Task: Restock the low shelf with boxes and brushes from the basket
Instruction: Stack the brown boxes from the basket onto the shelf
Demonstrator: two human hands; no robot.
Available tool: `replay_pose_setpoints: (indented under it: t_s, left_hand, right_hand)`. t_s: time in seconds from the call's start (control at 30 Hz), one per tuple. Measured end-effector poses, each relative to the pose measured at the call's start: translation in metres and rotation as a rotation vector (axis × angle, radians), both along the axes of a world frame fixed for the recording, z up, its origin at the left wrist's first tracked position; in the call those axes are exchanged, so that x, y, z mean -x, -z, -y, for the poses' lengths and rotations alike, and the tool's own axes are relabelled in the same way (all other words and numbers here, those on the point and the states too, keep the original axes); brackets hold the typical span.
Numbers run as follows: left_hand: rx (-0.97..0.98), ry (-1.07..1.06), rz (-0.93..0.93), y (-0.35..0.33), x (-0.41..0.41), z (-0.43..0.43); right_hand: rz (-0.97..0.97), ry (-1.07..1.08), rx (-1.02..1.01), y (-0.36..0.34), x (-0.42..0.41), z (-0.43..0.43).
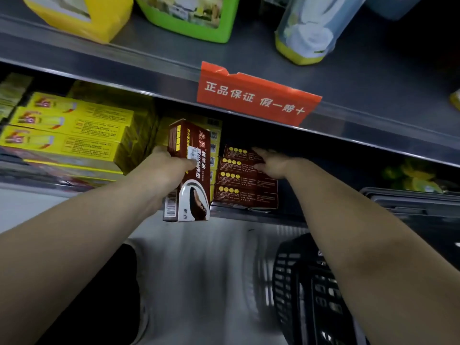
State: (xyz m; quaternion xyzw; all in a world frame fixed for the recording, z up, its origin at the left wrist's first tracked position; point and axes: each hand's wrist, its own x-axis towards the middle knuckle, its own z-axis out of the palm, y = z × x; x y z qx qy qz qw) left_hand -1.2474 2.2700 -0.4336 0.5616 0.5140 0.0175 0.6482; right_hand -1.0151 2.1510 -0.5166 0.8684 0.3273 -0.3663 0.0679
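My left hand (pixel 166 165) grips a brown box with a shoe picture (pixel 190 185), held upright just in front of the low shelf (pixel 261 216). To its right a stack of matching brown boxes (pixel 245 188) lies on that shelf. My right hand (pixel 270 163) rests with straight fingers on the top of the stack. The black basket (pixel 306 290) stands on the floor at the lower right, partly behind my right forearm; its contents cannot be made out.
Yellow boxes (pixel 69 130) are stacked at the shelf's left. The upper shelf's edge carries a red sign (pixel 256 95) right above my hands. Above it stand yellow (pixel 82 16) and green (pixel 191 16) packs. A dark grey crate (pixel 410 202) sits at the right.
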Motion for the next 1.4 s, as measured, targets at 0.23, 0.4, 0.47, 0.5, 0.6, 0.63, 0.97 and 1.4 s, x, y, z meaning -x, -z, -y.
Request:
replay_pose_setpoints:
  t_s: [0.23,0.4,0.47,0.5,0.6,0.63,0.97,1.4]
  left_hand:
    - [-0.013,0.043,0.015,-0.002,0.000,0.006]
    - [-0.030,0.110,-0.015,-0.002,0.003,0.009]
    - [-0.067,0.176,-0.021,-0.004,0.004,0.010]
    - [-0.088,0.206,-0.019,-0.005,0.004,0.011]
    - [-0.094,0.236,0.046,-0.005,0.000,0.015]
    - [-0.096,0.221,0.062,-0.005,-0.001,0.017]
    - [-0.388,0.527,-0.049,-0.006,0.000,0.017]
    - [-0.686,0.593,-0.038,-0.004,-0.003,0.003]
  right_hand:
    - [0.031,-0.032,-0.034,-0.004,0.012,0.001]
    - [-0.070,-0.039,-0.301,-0.049,0.037,-0.014]
    - [-0.270,-0.045,-0.501,-0.076,0.056,-0.014]
    - [-0.341,-0.077,-0.549,-0.086,0.064,-0.013]
    - [-0.444,0.075,-0.632,-0.098,0.083,-0.008]
    - [-0.518,0.252,-0.672,-0.098,0.088,-0.005]
    - [-0.327,0.565,-0.617,-0.090,0.089,0.005]
    - [0.340,-0.017,-0.262,-0.008,0.000,-0.026]
